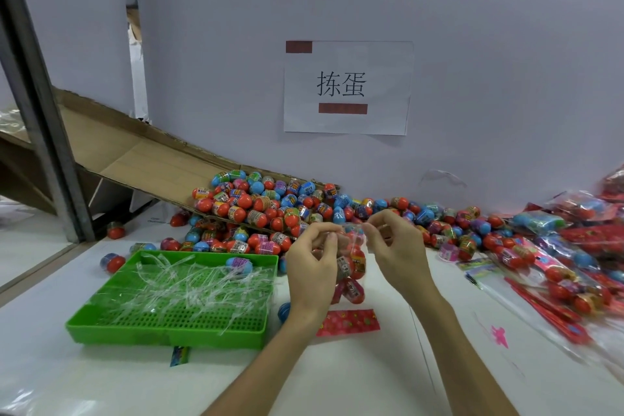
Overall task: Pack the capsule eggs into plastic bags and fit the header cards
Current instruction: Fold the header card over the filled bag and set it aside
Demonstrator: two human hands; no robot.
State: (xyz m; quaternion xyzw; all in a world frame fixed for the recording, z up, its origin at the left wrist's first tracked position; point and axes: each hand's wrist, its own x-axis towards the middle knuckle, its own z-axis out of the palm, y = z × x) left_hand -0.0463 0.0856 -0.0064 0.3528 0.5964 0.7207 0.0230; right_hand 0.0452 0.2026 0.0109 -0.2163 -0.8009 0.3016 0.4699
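**Near to far.** A white counter (101, 382) carries a green perforated tray (162, 336) at the left. A small coloured strip (179, 355) lies at the tray's near rim. The tray holds a tangle of clear plastic strips (189, 284) and, at its far side, one blue-and-purple egg (239, 266). Right of the tray a red header card (347, 322) lies flat on the counter. A blue egg (284, 311) sits between tray and card, partly hidden by the left wrist.

The left hand (312, 267) and right hand (396, 250) are raised side by side above the card. The fingers (324, 233) of each hand are curled close and pinch the top of a clear plastic bag (353, 268), the left at its left edge and the right thumb and forefinger at its right. The bag hangs between the hands and contains several red-ended eggs, whose number cannot be told. Whether its lower end touches the counter cannot be told either.

At the right, filled bags (557, 267) with red cards lie heaped on the counter. Beyond the hands a pile of capsule eggs (270, 209) spreads along the foot of the wall and over the lower end of a sloping cardboard chute (152, 159). A metal post (44, 145) stands at the far left. A paper sign (347, 88) is taped to the grey wall.
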